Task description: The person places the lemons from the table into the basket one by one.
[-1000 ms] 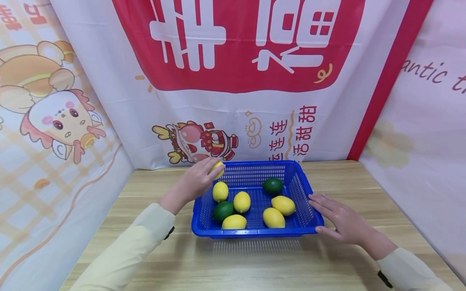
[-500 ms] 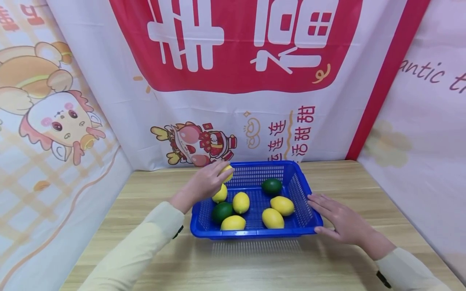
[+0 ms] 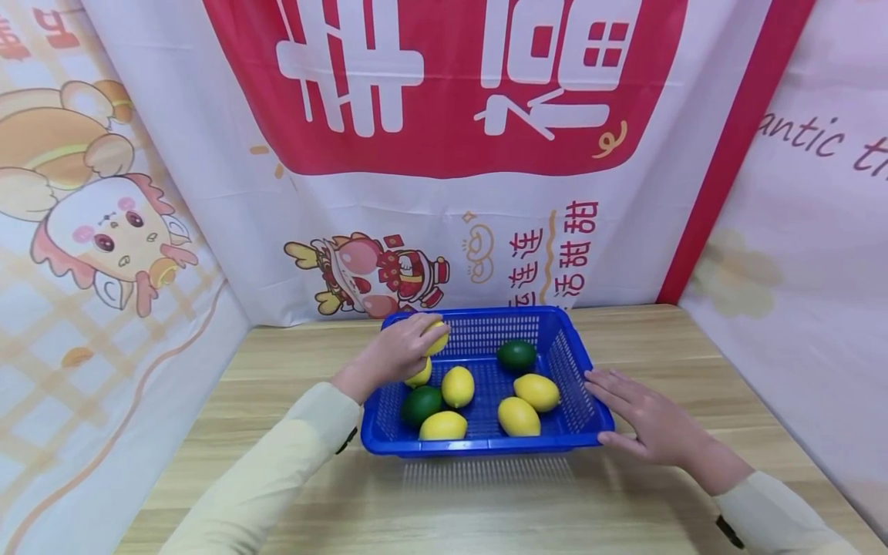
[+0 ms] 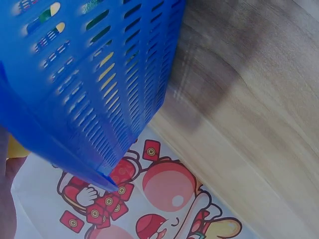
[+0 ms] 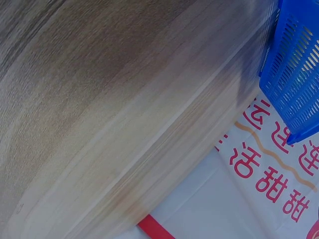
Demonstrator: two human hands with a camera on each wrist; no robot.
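My left hand (image 3: 395, 351) holds a yellow lemon (image 3: 437, 339) over the back left part of a blue slotted basket (image 3: 486, 445). Just below it, another lemon (image 3: 418, 375) is partly hidden by the hand. Inside the basket lie more lemons (image 3: 458, 387) and two dark green oval fruits (image 3: 516, 355). At the basket's right side, my right hand (image 3: 645, 416) touches the rim with its fingers extended. In the left wrist view, a sliver of the held lemon (image 4: 16, 148) shows beyond the basket rim. The right wrist view does not show the right hand.
The basket stands on a wood-grain table (image 3: 312, 493), near its back edge. Behind it hangs a white and red printed cloth (image 3: 451, 146). Printed cloths also close off the left (image 3: 125, 362) and right (image 3: 798, 254) sides.
My left hand has moved right and slightly down with the lemon, from the basket's left rim to over its inside. The right hand has stayed at the right rim.
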